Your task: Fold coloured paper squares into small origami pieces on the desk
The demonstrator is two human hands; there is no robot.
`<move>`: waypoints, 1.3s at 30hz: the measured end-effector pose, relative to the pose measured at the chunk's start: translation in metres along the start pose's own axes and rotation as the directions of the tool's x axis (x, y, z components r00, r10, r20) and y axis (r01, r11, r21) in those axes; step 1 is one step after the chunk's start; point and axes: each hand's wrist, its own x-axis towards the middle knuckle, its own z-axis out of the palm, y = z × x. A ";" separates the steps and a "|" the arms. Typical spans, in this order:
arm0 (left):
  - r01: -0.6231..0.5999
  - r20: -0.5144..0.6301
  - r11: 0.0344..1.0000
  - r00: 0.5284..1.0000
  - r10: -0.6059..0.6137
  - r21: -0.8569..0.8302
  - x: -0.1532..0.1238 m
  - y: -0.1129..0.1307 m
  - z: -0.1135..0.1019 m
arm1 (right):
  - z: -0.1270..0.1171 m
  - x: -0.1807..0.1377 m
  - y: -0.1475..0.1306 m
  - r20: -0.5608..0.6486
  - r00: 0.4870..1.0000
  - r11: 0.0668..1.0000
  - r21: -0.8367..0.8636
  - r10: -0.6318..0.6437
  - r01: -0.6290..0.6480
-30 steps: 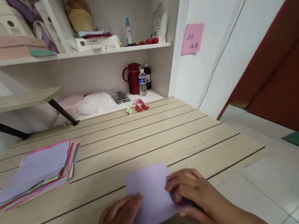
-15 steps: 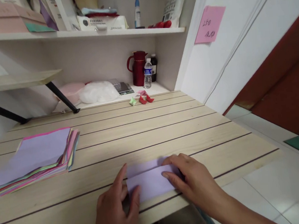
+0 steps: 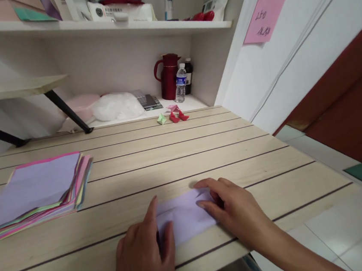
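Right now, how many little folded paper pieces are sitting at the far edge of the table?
4: a green one, a red one beside it, another red one, and a pink one just behind them. Others could be hidden.

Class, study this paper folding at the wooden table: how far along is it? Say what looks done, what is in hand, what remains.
Done: a few small folded pieces, green and red, sit at the far edge of the table. In hand: the left hand and right hand press a lilac sheet, already folded over. Left: the stack of coloured sheets lies flat, unfolded.
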 end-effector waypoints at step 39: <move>-0.462 0.001 0.828 0.873 0.488 -0.318 0.088 -0.046 -0.011 | -0.035 0.035 0.019 -0.177 0.744 0.675 0.326 -0.644 0.662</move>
